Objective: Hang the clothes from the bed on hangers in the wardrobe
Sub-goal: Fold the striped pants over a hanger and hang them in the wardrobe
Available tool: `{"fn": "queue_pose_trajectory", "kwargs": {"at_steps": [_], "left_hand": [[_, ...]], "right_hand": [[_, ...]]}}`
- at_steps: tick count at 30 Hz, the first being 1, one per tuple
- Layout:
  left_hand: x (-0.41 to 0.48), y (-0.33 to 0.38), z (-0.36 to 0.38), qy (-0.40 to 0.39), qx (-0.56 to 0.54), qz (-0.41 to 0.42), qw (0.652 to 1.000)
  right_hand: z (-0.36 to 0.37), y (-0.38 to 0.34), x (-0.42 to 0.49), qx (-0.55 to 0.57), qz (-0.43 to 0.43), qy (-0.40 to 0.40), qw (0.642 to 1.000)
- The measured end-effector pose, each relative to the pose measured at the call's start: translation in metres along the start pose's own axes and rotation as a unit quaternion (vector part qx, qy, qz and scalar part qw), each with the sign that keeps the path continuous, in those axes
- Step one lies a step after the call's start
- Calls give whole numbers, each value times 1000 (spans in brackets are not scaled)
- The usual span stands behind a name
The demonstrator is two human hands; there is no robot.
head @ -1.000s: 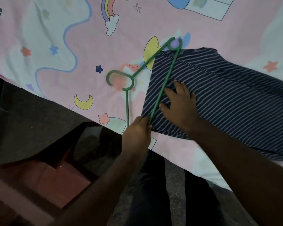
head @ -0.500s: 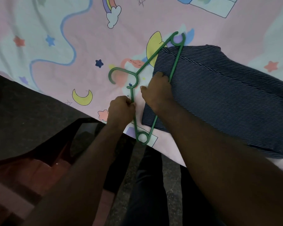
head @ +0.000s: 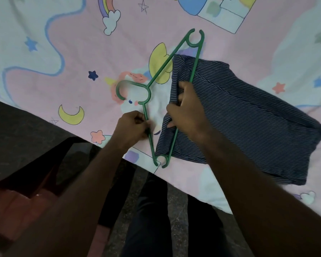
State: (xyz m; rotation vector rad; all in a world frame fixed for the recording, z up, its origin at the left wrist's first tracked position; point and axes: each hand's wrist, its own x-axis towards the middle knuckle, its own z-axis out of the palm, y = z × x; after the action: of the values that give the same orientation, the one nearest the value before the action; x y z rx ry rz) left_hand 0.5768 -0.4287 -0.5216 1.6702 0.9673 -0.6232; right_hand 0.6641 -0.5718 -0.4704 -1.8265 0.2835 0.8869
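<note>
The bed [head: 67, 58] fills the far part of view, its edge running diagonally from left down to near right. The garment [head: 248, 115] lies flat on it at right, not yet hung; the wardrobe isn't in view. Just left lies the hanger [head: 163, 67], bottom bar across the garment's left edge, hook pointing left. Our right hand [head: 188, 110] pinches that bunched edge at the bar; our left hand [head: 132, 127] grips the near shoulder arm just below the hook.

Our read: we're feeding fabric through the triangle, over the bar. To do it well, we pin the hanger with the left, lift the bar slightly and draw the edge through evenly so the folds lie flat.

Watch the near end loop: it sits close to the bed edge and could slip off. Our room to slide is left and far, past the hook.
</note>
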Motion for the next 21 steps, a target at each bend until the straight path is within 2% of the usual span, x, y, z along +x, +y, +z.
{"fn": "queue_pose_trajectory", "kwargs": {"at_steps": [8, 10, 13, 16, 19, 21], "left_hand": [[-13, 29, 47, -99, -61, 24, 993], [-13, 32, 59, -116, -78, 22, 990], [-16, 33, 79, -124, -82, 16, 989], [-19, 32, 96, -93, -71, 20, 993], [-24, 34, 107, -71, -46, 36, 996], [-27, 34, 113, -65, -42, 41, 996]], "right_hand": [[-49, -12, -31, 66, -43, -34, 996], [-82, -8, -45, 68, -68, -1, 995], [-135, 10, -62, 90, -75, 97, 988], [-171, 62, -57, 121, 1, 182, 976], [-177, 112, -46, 190, 110, 130, 967], [-175, 123, -44, 125, 121, 136, 975]]}}
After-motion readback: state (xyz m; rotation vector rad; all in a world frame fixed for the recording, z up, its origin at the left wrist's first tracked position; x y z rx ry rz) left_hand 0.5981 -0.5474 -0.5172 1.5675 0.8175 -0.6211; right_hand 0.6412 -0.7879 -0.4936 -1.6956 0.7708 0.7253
